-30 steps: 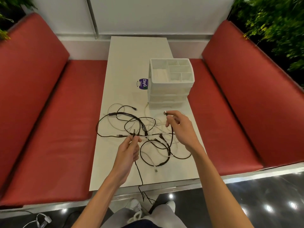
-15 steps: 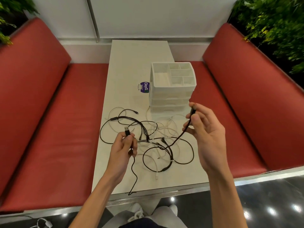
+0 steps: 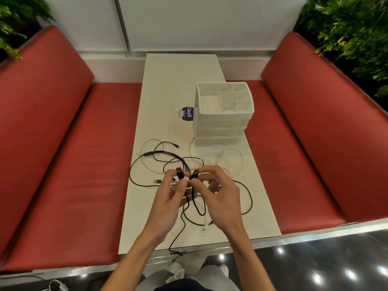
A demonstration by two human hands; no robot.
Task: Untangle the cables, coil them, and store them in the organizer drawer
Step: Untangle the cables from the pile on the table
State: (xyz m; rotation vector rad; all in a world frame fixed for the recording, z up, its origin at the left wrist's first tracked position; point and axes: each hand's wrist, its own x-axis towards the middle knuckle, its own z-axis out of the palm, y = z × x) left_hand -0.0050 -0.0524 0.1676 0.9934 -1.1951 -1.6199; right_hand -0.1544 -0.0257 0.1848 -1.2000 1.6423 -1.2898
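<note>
A tangle of black and white cables (image 3: 168, 160) lies on the near half of a white table (image 3: 180, 80). My left hand (image 3: 170, 198) pinches one black plug (image 3: 179, 174) upright. Beside it, my right hand (image 3: 216, 194) pinches a second black plug (image 3: 195, 174). Both plugs have orange tips and stand almost side by side above the tangle. Black cable hangs down from them and one loop (image 3: 177, 252) drops over the table's near edge. A white organizer (image 3: 222, 131) with closed drawers and an open top tray stands behind the cables, to the right.
A purple round sticker (image 3: 187, 113) lies on the table left of the organizer. Red padded benches (image 3: 69, 164) flank the table on both sides. A loose USB plug (image 3: 157, 181) lies on the table left of my hands. Dark glossy floor is below.
My hands came together from apart. The right hand swung left and down with its plug, now next to the left hand's plug. The slack cable gathered beneath them.
</note>
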